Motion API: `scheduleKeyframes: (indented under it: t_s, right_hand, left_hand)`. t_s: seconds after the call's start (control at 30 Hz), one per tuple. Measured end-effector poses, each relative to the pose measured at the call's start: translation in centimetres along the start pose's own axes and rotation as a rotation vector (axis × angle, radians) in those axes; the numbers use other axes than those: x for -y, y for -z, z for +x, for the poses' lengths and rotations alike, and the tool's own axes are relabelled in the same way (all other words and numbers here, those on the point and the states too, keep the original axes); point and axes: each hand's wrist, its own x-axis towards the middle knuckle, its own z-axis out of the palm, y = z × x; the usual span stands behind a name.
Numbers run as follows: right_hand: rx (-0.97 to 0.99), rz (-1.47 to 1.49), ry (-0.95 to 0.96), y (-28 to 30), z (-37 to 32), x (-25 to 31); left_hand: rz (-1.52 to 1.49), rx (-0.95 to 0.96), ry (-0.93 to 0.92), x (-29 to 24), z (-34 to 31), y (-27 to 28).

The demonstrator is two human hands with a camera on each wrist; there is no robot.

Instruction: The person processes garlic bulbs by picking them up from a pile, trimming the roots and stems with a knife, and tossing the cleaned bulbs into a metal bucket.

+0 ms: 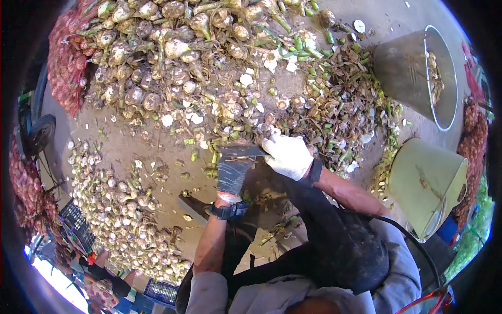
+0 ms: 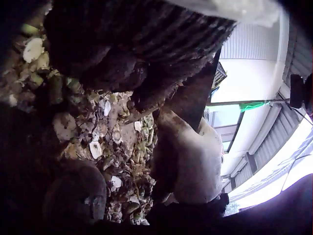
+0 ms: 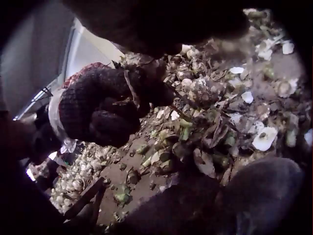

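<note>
My left hand (image 1: pixel 233 177), in a dark striped glove, has its fingers curled round garlic that they mostly hide; a dry brown strand (image 3: pixel 131 88) shows against the glove in the right wrist view. My right hand (image 1: pixel 289 156), in a white glove, grips a knife, its wide dark blade (image 1: pixel 241 151) lying across the top of the left hand in the head view. In the left wrist view the blade (image 2: pixel 191 95) slants between the dark glove and the white-gloved hand (image 2: pixel 195 164). Cut stems and dry skins (image 1: pixel 340 99) lie beyond the hands.
Untrimmed garlic (image 1: pixel 175 49) is heaped ahead, with paler bulbs (image 1: pixel 125 214) at the left. A bucket (image 1: pixel 400 65) holding some pieces and a pale green tub (image 1: pixel 423 178) lie tipped at the right. Red net sacks (image 1: pixel 67 68) stand at the left. Another person (image 1: pixel 107 282) is at lower left.
</note>
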Motion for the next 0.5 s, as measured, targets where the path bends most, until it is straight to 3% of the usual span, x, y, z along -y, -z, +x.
scheduleKeyframes:
  t_s: [0.13, 0.2, 0.3, 0.43, 0.5]
  right_hand:
    - [-0.027, -0.099, 0.080, -0.1, 0.0, -0.3]
    - [-0.027, -0.109, 0.121, 0.1, -0.1, -0.3]
    - [-0.037, -0.095, 0.154, 0.4, -0.1, -0.3]
    - [0.024, -0.065, 0.127, 0.6, 0.3, -1.2]
    - [-0.047, -0.090, 0.169, -0.6, 0.8, -2.6]
  left_hand:
    - [0.240, 0.041, -0.153, -0.2, 0.3, 0.3]
    - [-0.255, 0.042, 0.142, -0.3, -0.3, 0.3]
    - [-0.073, 0.092, 0.067, 0.0, -0.4, 0.7]
    - [-0.109, 0.084, 0.024, -0.5, -0.2, 0.7]
    - [-0.167, 0.068, 0.033, -1.4, 0.1, 0.9]
